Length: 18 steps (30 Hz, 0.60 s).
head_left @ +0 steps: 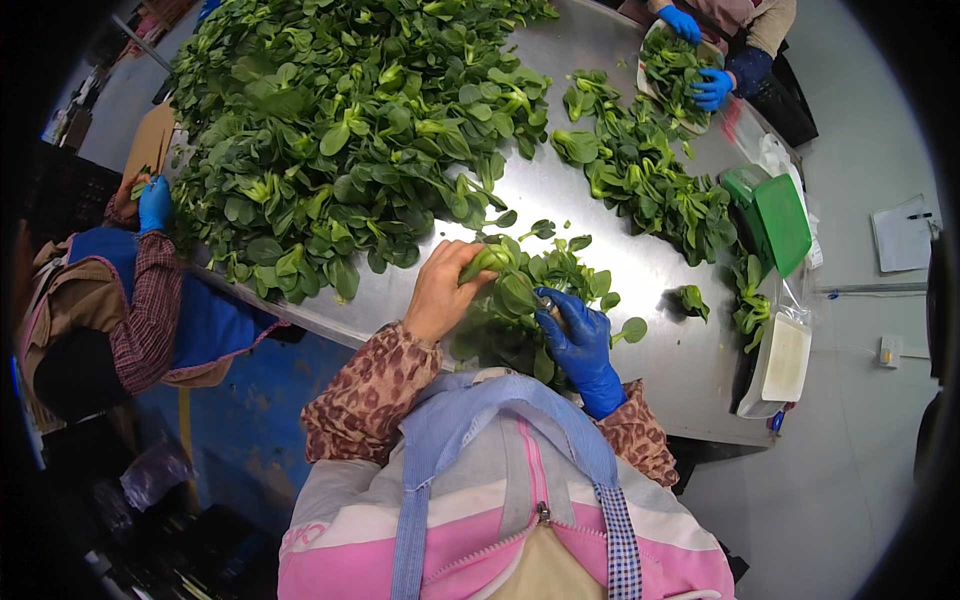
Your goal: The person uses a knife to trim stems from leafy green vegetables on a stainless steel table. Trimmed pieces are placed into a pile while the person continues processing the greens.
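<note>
My bare left hand [444,289] is closed on the pale base of a leafy green, a bok choy head [491,259], above the near edge of the steel table [465,236]. To its right my right hand [576,337], in a blue glove, grips a small knife [547,304] whose blade is mostly hidden by leaves. Loose leaves [634,330] and stems lie around and beneath both hands. A large heap of bok choy [360,142] covers the table's far left, and a smaller row of heads [645,176] lies to the right.
A co-worker's gloved hands [712,88] hold greens over a tray at the far right. Another co-worker's gloved hand [155,204] is at the left edge. A green container [784,225] and a white container [786,358] stand along the right edge. One bok choy [694,301] lies apart.
</note>
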{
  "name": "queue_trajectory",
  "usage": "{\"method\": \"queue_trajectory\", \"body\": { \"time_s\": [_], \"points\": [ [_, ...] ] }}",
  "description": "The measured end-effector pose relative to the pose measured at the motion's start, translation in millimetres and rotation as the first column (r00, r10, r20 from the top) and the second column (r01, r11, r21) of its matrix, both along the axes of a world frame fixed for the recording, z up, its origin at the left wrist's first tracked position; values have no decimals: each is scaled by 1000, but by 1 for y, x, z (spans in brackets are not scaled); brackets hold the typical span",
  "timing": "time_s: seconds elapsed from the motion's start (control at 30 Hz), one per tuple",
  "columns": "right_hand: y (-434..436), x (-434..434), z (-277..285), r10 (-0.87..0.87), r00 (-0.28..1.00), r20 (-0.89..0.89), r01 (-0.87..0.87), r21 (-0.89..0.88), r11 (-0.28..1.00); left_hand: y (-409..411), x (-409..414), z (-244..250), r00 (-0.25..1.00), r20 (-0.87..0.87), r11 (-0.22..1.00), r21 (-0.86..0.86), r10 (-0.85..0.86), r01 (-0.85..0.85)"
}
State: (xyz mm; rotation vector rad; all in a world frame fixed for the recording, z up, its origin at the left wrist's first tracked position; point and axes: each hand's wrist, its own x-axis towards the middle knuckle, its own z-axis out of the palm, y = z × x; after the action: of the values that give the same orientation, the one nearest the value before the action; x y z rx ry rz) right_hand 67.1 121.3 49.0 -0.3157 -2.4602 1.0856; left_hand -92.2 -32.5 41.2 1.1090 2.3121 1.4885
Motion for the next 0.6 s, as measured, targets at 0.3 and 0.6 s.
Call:
{"method": "queue_trajectory", "body": {
  "time_s": [0.3, 0.6],
  "points": [
    [4, -4, -2, -14, 998, -59, 23, 149, 989, 1, 5, -4, 996, -34, 996, 12, -87, 87],
    [2, -2, -10, -53, 997, -60, 67, 265, 962, 3, 10, -6, 998, -47, 998, 31, -52, 54]
  ]
}}
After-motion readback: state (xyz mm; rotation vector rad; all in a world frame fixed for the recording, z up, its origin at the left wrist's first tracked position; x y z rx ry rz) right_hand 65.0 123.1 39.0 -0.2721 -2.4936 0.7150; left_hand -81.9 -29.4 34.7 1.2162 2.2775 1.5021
